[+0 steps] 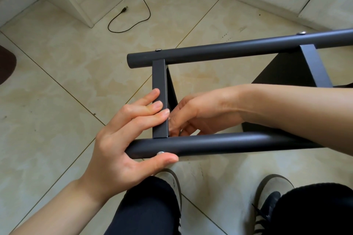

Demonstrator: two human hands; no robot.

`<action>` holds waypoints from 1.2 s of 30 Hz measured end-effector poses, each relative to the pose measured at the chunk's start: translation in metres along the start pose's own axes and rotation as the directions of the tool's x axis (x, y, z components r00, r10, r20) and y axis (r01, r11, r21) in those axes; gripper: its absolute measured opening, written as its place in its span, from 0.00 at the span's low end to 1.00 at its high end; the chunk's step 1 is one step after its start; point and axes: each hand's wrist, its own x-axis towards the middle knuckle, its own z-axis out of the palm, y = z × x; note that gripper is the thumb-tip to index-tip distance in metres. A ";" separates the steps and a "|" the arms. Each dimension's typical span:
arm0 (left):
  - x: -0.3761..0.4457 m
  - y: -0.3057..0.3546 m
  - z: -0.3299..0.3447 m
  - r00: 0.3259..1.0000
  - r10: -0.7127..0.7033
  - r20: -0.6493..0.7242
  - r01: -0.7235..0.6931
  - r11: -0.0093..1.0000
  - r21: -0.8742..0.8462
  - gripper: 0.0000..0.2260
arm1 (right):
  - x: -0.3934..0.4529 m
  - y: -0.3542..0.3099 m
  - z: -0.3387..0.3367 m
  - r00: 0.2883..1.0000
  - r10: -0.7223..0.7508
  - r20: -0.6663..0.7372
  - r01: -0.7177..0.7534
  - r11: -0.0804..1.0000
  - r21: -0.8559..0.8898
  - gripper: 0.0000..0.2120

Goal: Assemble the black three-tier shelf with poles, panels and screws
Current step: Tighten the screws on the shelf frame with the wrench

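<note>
While the partly built black metal shelf frame [238,97] lies on its side over the beige tiled floor [66,82], both hands work at one joint near the frame's end. The near round black pole [229,144] and the far round black pole [229,48] run parallel, bridged by the flat edge of a black panel [159,99]; a second panel edge [313,65] joins them farther right.

The left hand [122,139] grasps the joint: its fingers [152,105] lie across the panel edge, and its thumb [162,160] presses beneath the near pole, just beside a silver screw head [161,152]. The right hand [198,112] reaches inside the frame behind the panel edge with fingers curled; whether it pinches a nut or another small part cannot be told, as the fingertips are hidden.

Judged from this, the step in hand is fastening this panel to the near pole. Risks:

- The screw may cross-thread or miss its hole if the panel shifts against the pole.
- A small fastener held inside may drop to the floor, since it is handled out of sight.
- The frame may roll if the left hand's grasp slackens.

A black USB cable [133,17] lies well apart on the floor.
</note>
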 end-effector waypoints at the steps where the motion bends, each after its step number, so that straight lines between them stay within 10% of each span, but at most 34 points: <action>1: 0.000 -0.001 0.000 1.000 -0.002 -0.005 0.002 1.000 0.004 0.24 | 0.001 0.000 -0.001 1.000 0.006 0.009 -0.006 1.000 0.011 0.08; 26: 0.001 0.001 0.000 1.000 0.018 -0.011 -0.018 1.000 0.005 0.23 | 0.000 0.003 -0.005 0.999 -0.037 0.009 0.037 0.999 0.011 0.10; 36: 0.000 0.013 0.000 0.994 -0.103 -0.033 0.102 0.993 -0.052 0.23 | -0.033 -0.010 0.013 0.966 -0.097 -0.240 0.035 0.968 -0.250 0.14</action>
